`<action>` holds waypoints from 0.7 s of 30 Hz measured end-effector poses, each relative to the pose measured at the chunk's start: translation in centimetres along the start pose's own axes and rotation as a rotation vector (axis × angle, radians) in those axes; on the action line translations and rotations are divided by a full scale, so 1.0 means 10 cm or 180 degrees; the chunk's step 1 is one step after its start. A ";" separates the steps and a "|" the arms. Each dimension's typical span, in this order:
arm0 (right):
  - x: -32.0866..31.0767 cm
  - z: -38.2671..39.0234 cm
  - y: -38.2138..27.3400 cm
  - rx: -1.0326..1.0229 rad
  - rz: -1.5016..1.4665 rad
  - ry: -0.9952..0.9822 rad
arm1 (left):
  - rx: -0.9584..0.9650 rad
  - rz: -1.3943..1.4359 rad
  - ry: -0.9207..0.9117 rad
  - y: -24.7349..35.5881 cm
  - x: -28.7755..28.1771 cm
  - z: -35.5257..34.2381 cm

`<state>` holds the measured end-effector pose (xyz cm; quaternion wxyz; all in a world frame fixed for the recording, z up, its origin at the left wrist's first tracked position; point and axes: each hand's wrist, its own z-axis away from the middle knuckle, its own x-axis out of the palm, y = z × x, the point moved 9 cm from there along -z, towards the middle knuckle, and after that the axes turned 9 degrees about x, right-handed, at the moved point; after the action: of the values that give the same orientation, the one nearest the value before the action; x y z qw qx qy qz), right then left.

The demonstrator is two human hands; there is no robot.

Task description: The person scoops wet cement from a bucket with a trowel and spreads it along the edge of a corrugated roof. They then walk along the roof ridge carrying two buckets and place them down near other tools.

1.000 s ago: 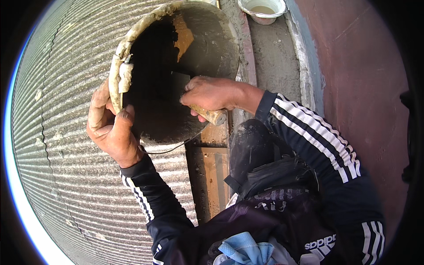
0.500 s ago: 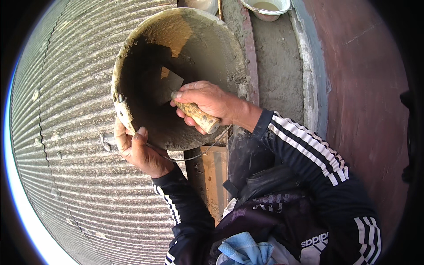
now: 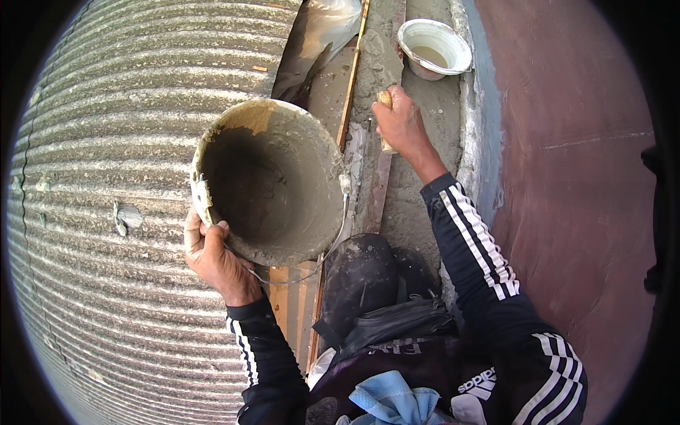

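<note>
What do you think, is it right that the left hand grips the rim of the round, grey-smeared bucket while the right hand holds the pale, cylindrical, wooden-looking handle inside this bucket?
Not entirely: the head view shows the right hand holding the pale, cylindrical, wooden-looking handle outside the round, grey-smeared bucket, to its right. The left hand does grip the rim.

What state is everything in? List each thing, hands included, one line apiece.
Bucket: open, inside smeared with grey mix
Wire handle: curved outside the bucket's rim
Left hand: closed on the bucket's rim
Wooden handle: gripped
Right hand: closed around the wooden handle
Basin: open, some murky liquid inside
Blue cloth: bunched up
</note>
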<state>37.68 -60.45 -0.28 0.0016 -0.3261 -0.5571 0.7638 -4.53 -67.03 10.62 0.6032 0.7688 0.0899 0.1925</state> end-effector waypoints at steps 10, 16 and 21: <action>-0.13 -0.07 -0.34 -0.0279 -0.0540 -0.0775 | -0.0224 0.0120 0.0011 0.01 -0.26 -0.04; 0.21 1.56 -1.13 -0.1635 0.1372 -0.2171 | -0.0183 0.0125 -0.0512 0.09 0.06 -0.11; 1.12 1.38 -1.13 -0.1087 0.2605 -0.2469 | -0.0232 0.0076 -0.0929 0.36 0.44 0.10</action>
<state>17.91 -63.82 6.08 -0.5497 -0.2070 -0.4609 0.6652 -0.50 -67.25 14.73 0.6350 0.7672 -0.0150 0.0890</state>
